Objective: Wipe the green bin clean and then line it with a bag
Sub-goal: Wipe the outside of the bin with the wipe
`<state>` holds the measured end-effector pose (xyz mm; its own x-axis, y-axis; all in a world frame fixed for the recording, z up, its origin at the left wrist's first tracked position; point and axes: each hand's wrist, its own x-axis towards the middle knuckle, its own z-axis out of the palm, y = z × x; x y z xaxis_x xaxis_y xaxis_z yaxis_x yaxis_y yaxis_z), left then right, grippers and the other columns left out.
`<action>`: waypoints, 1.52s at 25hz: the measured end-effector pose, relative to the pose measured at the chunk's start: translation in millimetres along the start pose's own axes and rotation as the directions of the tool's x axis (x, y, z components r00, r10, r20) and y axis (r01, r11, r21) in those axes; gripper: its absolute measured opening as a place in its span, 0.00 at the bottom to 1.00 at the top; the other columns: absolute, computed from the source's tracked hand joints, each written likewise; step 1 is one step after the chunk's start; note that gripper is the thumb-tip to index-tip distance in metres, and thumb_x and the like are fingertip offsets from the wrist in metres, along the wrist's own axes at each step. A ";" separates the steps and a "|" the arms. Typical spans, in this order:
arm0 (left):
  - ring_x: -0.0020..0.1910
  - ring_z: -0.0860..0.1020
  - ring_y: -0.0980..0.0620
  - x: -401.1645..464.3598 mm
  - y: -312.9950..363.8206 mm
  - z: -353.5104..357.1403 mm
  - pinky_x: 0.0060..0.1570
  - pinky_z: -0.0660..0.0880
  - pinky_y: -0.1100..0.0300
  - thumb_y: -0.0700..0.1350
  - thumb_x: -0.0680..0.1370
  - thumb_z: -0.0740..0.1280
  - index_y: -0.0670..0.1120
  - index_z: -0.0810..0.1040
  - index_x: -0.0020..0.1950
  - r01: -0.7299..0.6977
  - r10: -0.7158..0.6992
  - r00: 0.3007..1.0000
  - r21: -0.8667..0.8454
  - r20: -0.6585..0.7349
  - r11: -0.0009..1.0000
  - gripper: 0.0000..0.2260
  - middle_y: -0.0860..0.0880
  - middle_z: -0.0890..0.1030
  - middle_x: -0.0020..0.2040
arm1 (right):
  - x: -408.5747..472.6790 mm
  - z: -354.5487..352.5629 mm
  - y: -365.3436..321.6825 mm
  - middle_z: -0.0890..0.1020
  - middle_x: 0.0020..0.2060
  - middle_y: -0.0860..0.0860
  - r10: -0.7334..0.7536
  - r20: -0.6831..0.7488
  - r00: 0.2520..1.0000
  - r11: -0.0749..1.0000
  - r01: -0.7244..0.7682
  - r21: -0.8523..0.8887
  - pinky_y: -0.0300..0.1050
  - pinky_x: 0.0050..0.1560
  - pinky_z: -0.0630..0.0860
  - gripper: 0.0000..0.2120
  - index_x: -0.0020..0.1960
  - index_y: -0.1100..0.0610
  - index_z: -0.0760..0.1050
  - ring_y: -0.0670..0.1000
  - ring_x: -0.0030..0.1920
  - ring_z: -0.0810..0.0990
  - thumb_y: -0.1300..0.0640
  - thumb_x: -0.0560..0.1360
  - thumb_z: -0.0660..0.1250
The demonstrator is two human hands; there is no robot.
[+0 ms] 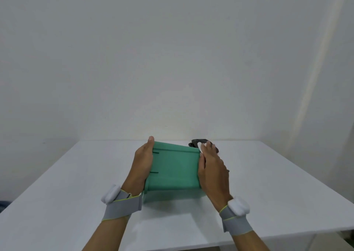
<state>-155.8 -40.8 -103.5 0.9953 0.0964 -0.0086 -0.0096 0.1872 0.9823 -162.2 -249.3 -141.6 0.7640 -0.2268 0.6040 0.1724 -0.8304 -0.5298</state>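
The green bin (174, 168) is tipped on its side above the white table (76, 183), one flat wall facing me. My left hand (142, 161) holds its left side, thumb over the far edge. My right hand (212, 166) lies along the bin's right side and presses a small white wipe (201, 146) against the far right corner. A crumpled black bag (197, 141) lies on the table just behind the bin, partly hidden by my right hand. The bin's opening is hidden from me.
A white wall rises right behind the table's far edge. The table's front edge runs close below my forearms at the lower right. Both wrists wear grey bands with white pods. A dark object shows at the far left edge, below table level.
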 end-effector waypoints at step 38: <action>0.24 0.80 0.47 20.1 19.7 -9.9 0.26 0.78 0.59 0.57 0.83 0.63 0.45 0.71 0.46 0.188 -0.192 0.977 0.053 0.091 0.981 0.16 0.46 0.80 0.28 | -26.5 -10.0 10.0 0.66 0.79 0.45 -0.257 0.052 0.965 0.967 0.256 0.010 0.43 0.81 0.55 0.21 0.79 0.55 0.69 0.42 0.80 0.60 0.57 0.86 0.57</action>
<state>-136.8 -25.5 -86.2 0.9831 -0.0303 -0.1803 0.1828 0.1499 0.9717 -186.9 -256.7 -156.9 0.7256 0.0207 0.6878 0.3688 -0.8556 -0.3633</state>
